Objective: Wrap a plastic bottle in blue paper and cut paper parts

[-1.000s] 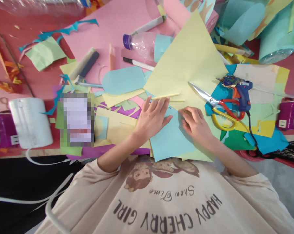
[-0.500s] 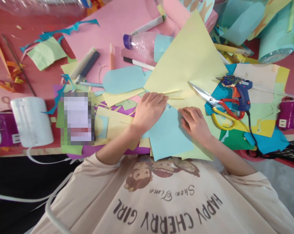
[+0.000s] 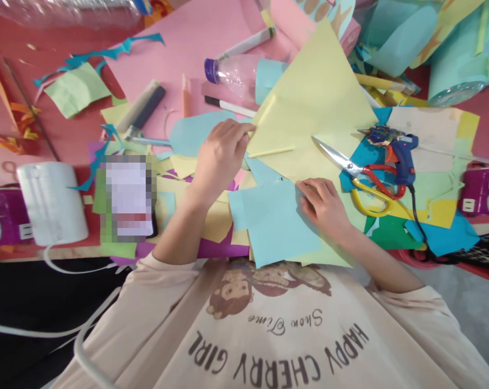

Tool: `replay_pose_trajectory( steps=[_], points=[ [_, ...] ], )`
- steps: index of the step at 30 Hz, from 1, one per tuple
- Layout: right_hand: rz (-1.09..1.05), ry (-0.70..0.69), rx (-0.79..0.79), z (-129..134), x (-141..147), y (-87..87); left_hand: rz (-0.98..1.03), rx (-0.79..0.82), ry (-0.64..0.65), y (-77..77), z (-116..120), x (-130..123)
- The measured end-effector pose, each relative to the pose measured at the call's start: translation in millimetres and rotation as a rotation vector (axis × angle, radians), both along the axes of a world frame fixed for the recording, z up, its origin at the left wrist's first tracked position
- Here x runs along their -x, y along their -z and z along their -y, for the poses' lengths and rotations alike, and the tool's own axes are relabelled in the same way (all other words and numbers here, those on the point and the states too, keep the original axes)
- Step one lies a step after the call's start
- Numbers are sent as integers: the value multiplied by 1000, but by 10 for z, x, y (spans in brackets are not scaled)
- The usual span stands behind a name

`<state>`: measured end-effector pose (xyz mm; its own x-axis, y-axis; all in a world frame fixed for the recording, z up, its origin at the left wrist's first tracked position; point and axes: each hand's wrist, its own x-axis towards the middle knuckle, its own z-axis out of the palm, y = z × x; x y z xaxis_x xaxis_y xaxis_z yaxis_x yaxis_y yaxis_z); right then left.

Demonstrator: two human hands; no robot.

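My left hand is closed in a pinch at the left edge of a large pale yellow sheet. From its fingertips a thin yellow paper stick slants up and to the right. A second yellow stick lies on the sheet, just right of that hand. Resting on the right edge of a light blue sheet is my right hand, its fingers loosely bent and slightly apart, with nothing visible in them. Scissors with red and yellow handles lie spread beyond it.
A blue glue gun with a black cord lies right of the scissors. A plastic bottle with a purple cap lies at the back. On the left are a blurred phone, a white case and paper scraps.
My left hand has moved left and up, carrying one yellow stick to the sheet's left edge. The other stick has shifted left. My right hand has stayed in place.
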<state>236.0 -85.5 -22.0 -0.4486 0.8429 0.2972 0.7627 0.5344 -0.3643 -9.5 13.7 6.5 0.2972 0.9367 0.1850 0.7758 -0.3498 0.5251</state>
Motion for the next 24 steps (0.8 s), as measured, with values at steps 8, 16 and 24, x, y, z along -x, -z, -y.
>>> replay_pose_trajectory(
  steps=[8,16,24],
  points=[
    [9,-3,-12,-2,0,-7,-130,4,69,-6,90,-95],
    [7,-10,-33,-10,-1,-9,-138,3,122,28,92,-116],
    [-21,9,5,-8,0,-2,53,-35,-195,-166,40,311]
  ],
)
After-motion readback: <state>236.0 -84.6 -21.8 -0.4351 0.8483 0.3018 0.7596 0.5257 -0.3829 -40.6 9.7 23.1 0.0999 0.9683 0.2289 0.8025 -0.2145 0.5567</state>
